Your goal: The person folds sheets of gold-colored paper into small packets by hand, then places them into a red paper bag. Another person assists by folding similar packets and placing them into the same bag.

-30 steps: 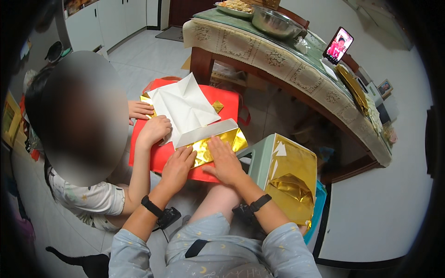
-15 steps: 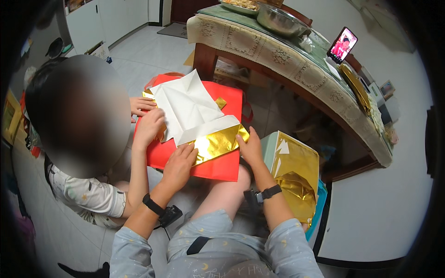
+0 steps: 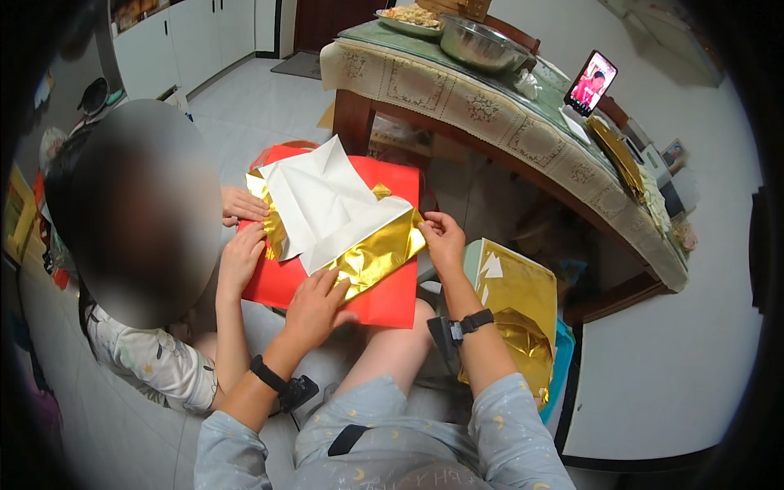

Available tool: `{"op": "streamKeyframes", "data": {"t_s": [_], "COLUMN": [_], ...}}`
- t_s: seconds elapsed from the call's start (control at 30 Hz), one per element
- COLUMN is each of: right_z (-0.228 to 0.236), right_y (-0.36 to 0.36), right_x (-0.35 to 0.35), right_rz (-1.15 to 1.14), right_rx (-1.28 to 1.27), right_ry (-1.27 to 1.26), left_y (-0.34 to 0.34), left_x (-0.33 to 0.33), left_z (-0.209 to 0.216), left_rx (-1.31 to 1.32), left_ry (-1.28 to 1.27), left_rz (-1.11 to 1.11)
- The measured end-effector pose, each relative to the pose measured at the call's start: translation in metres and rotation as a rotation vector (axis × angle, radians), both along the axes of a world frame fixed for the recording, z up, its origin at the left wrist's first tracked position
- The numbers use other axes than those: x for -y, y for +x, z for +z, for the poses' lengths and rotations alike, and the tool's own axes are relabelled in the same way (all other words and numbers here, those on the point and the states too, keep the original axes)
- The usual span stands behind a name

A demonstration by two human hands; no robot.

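A sheet of foil paper (image 3: 318,200), gold on one face and white on the other, lies on a red board or folder (image 3: 392,298) over my lap. Its near edge is turned over as a gold flap (image 3: 371,257). My left hand (image 3: 314,306) rests on the flap's left end, fingers stretched out and thumb apart. At the opposite end, my right hand (image 3: 442,239) pinches the flap's corner between thumb and fingers. A person's two hands (image 3: 243,245) press on another gold flap (image 3: 269,214) along the sheet's left side.
To my right stands a box holding gold foil paper (image 3: 523,286), beside a blue tub (image 3: 562,367). A cloth-covered table (image 3: 490,102) spans the far right, carrying a metal bowl (image 3: 482,47), a plate of food (image 3: 412,18) and a propped phone (image 3: 591,82). The other person sits close at my left.
The near gold flap looks more creased and slanted, its right corner now raised by my right hand. The other person's nearer hand has moved left and down, and more of the left gold flap shows.
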State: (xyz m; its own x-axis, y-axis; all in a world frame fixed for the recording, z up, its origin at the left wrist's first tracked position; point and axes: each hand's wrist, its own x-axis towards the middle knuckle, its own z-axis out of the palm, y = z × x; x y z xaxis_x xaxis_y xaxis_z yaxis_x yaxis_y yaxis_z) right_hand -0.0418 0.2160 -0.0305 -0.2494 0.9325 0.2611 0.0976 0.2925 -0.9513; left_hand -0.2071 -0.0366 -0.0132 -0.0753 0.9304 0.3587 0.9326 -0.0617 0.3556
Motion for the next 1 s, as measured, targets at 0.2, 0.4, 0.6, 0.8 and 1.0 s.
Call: {"op": "streamKeyframes", "data": {"t_s": [0.2, 0.4, 0.6, 0.8, 1.0], "right_z": [-0.008, 0.034, 0.033, 0.015, 0.022], "right_y": [-0.008, -0.018, -0.024, -0.034, -0.035], "right_x": [-0.014, 0.076, 0.127, 0.117, 0.119], "right_rz": [-0.016, 0.458, 0.530, 0.446, 0.474], "right_rx": [0.530, 0.569, 0.568, 0.485, 0.477], "right_ry": [0.418, 0.826, 0.695, 0.633, 0.652], "left_y": [0.001, -0.008, -0.016, -0.028, -0.019], "left_x": [-0.004, -0.001, -0.008, -0.015, -0.009], "left_z": [0.002, -0.008, -0.009, 0.000, 0.000], "left_rx": [-0.008, 0.014, 0.045, 0.160, 0.086], "left_ry": [-0.006, 0.016, 0.110, 0.095, 0.271], "left_rz": [-0.024, -0.014, -0.044, 0.029, 0.150]}}
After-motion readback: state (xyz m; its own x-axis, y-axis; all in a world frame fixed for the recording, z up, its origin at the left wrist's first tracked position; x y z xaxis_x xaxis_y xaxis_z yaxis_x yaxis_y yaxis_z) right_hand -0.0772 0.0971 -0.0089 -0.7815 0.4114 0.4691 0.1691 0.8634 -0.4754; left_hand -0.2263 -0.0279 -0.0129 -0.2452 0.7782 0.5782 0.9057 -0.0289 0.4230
